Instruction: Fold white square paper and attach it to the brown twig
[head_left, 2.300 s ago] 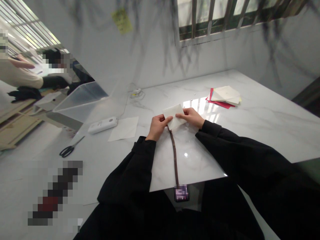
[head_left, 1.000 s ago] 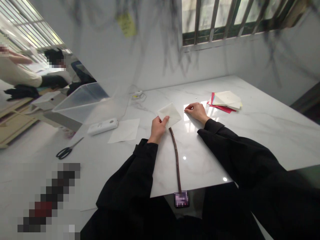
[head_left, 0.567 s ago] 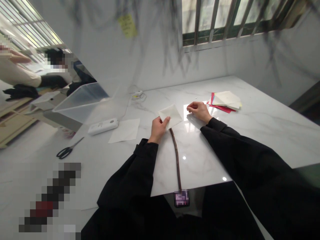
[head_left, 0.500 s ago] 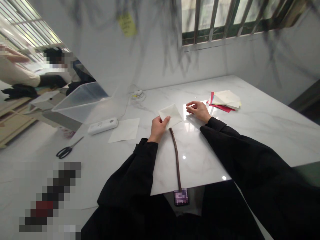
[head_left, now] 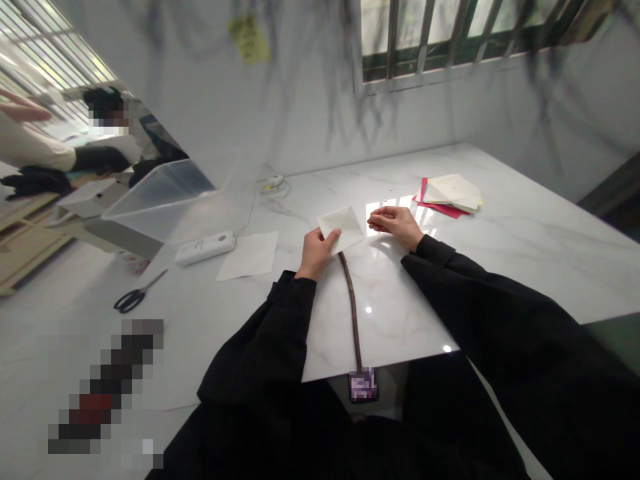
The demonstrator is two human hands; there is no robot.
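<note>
The paper point(head_left: 345, 223), cream and folded, with crease lines across its face, is pinched between thumb and fingers of the left hand point(head_left: 316, 253). It is held by its lower left corner, slightly tilted above the table point(head_left: 525, 253), presumably so that most of the face is left uncovered and within reach of the other side. By the right hand point(head_left: 397, 225) the paper is not touched; its fingers are drawn together just beside it, pointed inward, and whether anything thin is gripped there cannot be told. Below the paper, a brown strip point(head_left: 353, 300) is stretched toward the near edge; whether the two are touching is not shown.

A loose sheet point(head_left: 250, 255) is laid flat at the left, next to a white device point(head_left: 206, 248), with scissors point(head_left: 131, 301) placed farther out, perhaps to be kept off the working spot. A stack point(head_left: 453, 191) of cream and red pieces is set at the far right, probably to be kept handy.

The table is pale, grey-veined and glossy; window light is mirrored near the right hand. A clear box point(head_left: 165, 183) is placed at the left. The wall point(head_left: 310, 133) is marked by a yellow note point(head_left: 249, 40) and broken by a barred window point(head_left: 455, 33). Beyond, people point(head_left: 35, 143) are partly shown.
</note>
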